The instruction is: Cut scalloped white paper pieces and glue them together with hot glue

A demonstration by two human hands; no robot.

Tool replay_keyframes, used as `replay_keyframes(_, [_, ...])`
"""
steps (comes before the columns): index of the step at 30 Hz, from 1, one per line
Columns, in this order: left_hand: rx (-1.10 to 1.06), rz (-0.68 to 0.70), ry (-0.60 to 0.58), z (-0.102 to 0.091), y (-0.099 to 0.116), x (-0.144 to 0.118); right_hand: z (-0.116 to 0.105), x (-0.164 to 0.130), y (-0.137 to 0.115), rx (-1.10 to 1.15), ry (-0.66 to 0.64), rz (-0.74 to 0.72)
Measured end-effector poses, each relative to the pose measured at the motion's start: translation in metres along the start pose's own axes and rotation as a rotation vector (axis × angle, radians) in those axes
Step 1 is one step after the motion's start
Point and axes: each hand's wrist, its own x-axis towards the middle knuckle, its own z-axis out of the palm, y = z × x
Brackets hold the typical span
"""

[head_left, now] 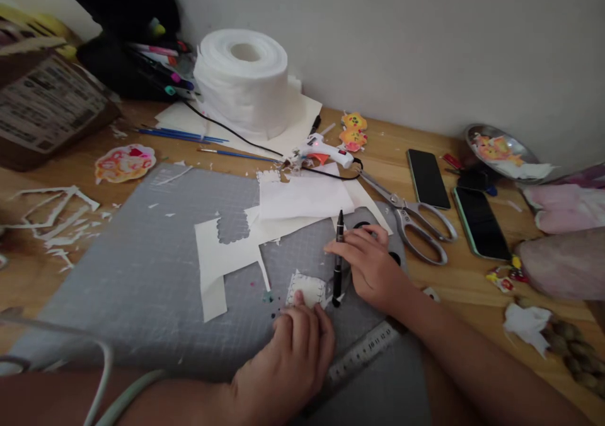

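My left hand (pixel 290 350) presses a fingertip on a small white paper piece (pixel 308 289) with a row of marks along its edges. The paper lies flat on the grey cutting mat (pixel 155 275). To its right, my right hand (pixel 373 265) is low over the mat, fingers apart, one finger stretched across a black marker pen (pixel 338 275). The pen points away from me. Small scissors with black handles (pixel 394 259) lie partly hidden under that hand. A steel ruler (pixel 362 352) rests near both hands.
Cut white paper (pixel 212 256) and a folded sheet (pixel 302 199) lie ahead. Beyond are a white glue gun (pixel 326 150), a tissue roll (pixel 241 86) and blue brushes (pixel 184 135). Large scissors (pixel 404 212), two phones (pixel 428 177) and a metal bowl (pixel 501 149) stand right.
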Motion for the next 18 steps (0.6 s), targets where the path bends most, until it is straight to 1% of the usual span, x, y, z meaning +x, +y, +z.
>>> replay_keyframes(4, [-0.053, -0.018, 0.014, -0.001, -0.005, 0.004, 0.002, 0.001, 0.002, 0.019, 0.001, 0.035])
replay_keyframes(8, [-0.073, -0.038, 0.051, 0.002, -0.004, 0.003, 0.002, 0.003, 0.003, 0.049, -0.005, 0.066])
replay_keyframes(11, [-0.057, -0.033, 0.032, 0.006, -0.001, 0.000, -0.001, 0.003, 0.002, 0.056, -0.007, 0.072])
replay_keyframes(12, [-0.063, -0.032, 0.054, 0.007, 0.000, -0.001, -0.002, 0.003, 0.001, 0.057, -0.006, 0.071])
replay_keyframes(13, [-0.067, -0.031, 0.053, 0.008, 0.001, -0.002, -0.002, 0.002, -0.001, 0.055, -0.002, 0.073])
replay_keyframes(15, [-0.063, -0.041, 0.028, 0.010, 0.003, -0.004, -0.003, 0.002, -0.004, 0.036, 0.008, 0.085])
replay_keyframes(18, [-0.069, -0.052, 0.030, 0.012, 0.006, -0.006, -0.001, 0.001, -0.009, 0.007, -0.042, 0.025])
